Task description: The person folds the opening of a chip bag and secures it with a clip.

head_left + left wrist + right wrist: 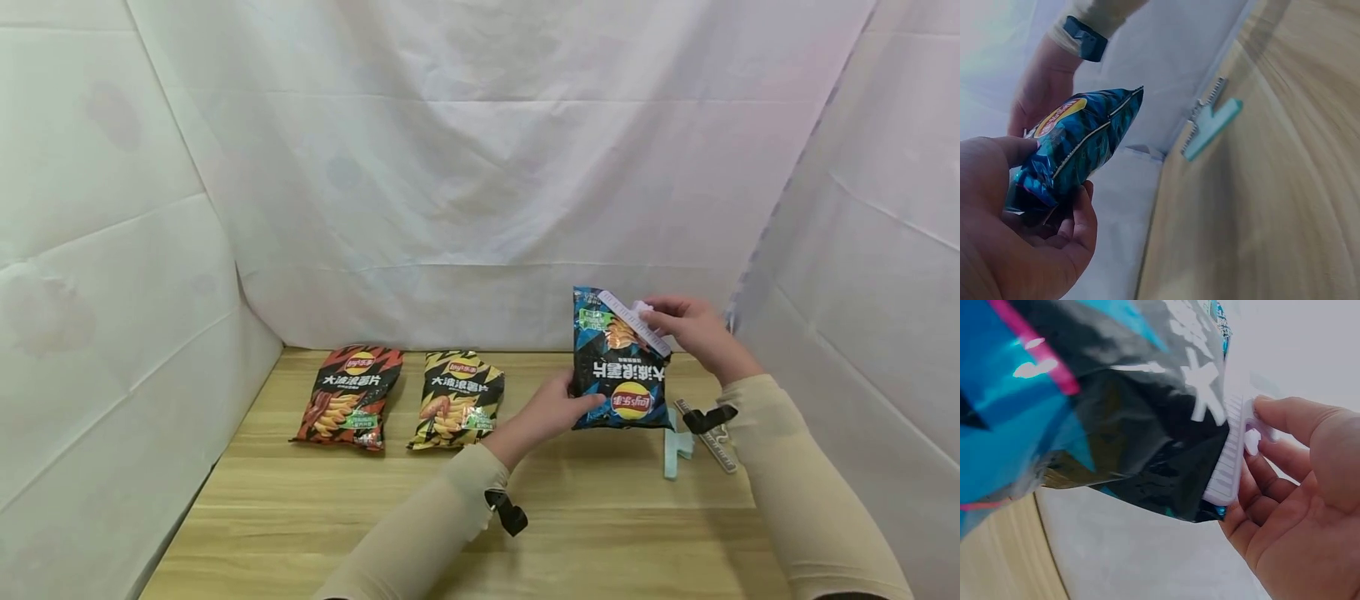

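Observation:
A blue and black chip bag is held up over the right part of the table, its printing upside down in the head view. My left hand grips its lower left side, thumb on the front and fingers behind, as the left wrist view also shows. Across the bag's upper right corner lies a pale lavender bag clip, set at a slant. My right hand pinches the clip's handle between thumb and fingers. In the right wrist view the clip's ridged bar runs along the bag's edge.
A red chip bag and a yellow chip bag lie on the wooden table to the left. Below my right hand lie a mint green clip and a whitish ridged clip. White cloth walls enclose the back and sides.

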Action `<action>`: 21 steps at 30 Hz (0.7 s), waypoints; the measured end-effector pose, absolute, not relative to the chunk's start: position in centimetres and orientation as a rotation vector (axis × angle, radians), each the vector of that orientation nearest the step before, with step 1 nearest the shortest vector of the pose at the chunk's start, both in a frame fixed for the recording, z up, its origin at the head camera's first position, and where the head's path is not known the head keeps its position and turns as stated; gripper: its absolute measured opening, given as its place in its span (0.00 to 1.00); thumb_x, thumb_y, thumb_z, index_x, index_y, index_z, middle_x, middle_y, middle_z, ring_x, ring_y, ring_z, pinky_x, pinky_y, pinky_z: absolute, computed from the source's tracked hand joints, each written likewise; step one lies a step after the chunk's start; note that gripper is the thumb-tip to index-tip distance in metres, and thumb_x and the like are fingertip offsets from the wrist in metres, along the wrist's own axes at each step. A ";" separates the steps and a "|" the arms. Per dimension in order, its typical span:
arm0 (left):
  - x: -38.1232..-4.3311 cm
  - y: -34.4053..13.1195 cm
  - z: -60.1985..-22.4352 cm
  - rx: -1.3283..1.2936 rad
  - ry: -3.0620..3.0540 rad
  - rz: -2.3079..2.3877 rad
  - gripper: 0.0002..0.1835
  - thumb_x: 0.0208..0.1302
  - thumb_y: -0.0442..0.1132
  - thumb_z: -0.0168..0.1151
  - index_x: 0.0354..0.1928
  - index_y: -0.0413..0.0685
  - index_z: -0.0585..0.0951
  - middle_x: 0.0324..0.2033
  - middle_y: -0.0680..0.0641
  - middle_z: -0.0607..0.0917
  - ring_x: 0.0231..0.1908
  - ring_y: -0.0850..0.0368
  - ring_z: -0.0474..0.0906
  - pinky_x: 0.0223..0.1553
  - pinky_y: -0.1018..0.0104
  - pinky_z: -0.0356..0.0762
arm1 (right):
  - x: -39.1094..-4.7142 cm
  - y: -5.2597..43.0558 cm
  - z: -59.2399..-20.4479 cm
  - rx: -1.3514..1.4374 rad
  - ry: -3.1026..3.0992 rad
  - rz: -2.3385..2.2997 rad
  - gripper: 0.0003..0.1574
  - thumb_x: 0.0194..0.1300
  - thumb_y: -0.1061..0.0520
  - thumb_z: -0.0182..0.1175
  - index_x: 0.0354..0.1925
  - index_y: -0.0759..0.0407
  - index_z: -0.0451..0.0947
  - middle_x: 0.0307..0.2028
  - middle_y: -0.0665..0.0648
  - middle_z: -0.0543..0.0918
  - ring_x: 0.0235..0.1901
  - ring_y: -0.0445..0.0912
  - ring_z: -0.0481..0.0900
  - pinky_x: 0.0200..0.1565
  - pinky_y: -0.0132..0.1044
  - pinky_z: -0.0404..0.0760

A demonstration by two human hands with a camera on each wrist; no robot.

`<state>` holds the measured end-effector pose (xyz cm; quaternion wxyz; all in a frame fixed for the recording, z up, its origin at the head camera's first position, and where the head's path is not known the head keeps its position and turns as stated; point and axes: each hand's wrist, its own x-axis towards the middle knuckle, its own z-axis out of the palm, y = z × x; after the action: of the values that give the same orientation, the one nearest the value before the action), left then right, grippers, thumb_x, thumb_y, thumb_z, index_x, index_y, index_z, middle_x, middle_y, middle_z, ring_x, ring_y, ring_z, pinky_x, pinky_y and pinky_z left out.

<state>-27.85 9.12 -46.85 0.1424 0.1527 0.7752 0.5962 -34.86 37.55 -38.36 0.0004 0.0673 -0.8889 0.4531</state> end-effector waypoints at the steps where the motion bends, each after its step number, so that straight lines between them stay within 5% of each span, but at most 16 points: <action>1: -27.9 9.2 -47.2 0.434 2.239 1.715 0.34 0.79 0.55 0.70 0.79 0.49 0.75 0.63 0.48 0.86 0.61 0.53 0.84 0.63 0.52 0.83 | -35.1 37.6 -38.6 0.222 -2.809 1.414 0.37 0.85 0.41 0.61 0.75 0.65 0.76 0.61 0.66 0.84 0.47 0.48 0.85 0.48 0.36 0.84; 21: -28.3 11.3 -53.0 0.320 2.222 1.706 0.34 0.81 0.46 0.67 0.81 0.46 0.69 0.67 0.43 0.82 0.67 0.48 0.80 0.72 0.48 0.74 | -39.5 37.5 -46.9 0.235 -3.031 1.399 0.33 0.83 0.47 0.66 0.71 0.71 0.79 0.56 0.68 0.88 0.51 0.56 0.87 0.50 0.46 0.88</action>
<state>-28.35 11.30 -52.98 0.1603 0.1121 0.7778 0.5972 -39.50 37.48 -46.86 -0.1021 0.0697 -0.9009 0.4160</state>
